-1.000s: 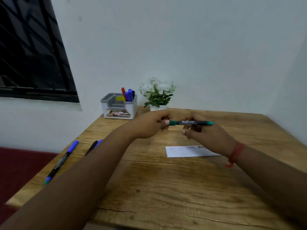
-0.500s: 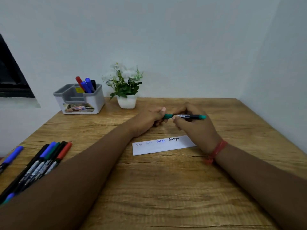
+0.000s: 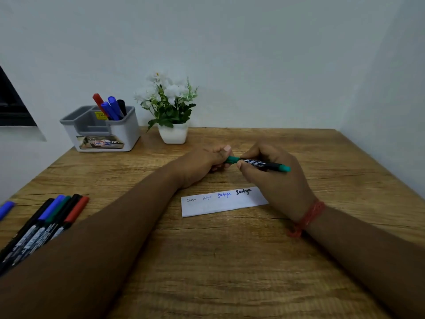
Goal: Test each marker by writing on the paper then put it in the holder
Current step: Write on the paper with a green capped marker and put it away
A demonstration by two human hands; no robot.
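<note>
Both hands meet over the middle of the wooden desk [image 3: 207,261], sharing one green marker [image 3: 259,162]. The right hand [image 3: 271,178] has its fingers curled shut around the black barrel, the green tail end sticking out toward 3 o'clock. The left hand [image 3: 204,163] pinches the green cap end, thumb and fingers closed tight on it. The marker lies nearly level, raised just above the desk.

Just below the hands, toward 6 o'clock from them, lies a strip of white paper [image 3: 220,204] flat on the wood, bearing four short scribbled words: two faint, one blue, one black. The right hand covers its right end.

Up at 10 o'clock stands the grey-and-white holder [image 3: 101,137], against the wall. Four markers in the holder [image 3: 110,107] stand in its rear right compartment: one red, two blue, one black, all leaning left. Just beside it, toward 12 o'clock, sits a small white pot of white flowers [image 3: 171,111].

At 8 o'clock, a row of loose markers [image 3: 46,224] lies side by side near the desk's left edge, partly hidden by the left forearm. One blue marker [image 3: 7,209] lies apart from them at the very edge. A red thread band [image 3: 308,217] circles the right wrist.
</note>
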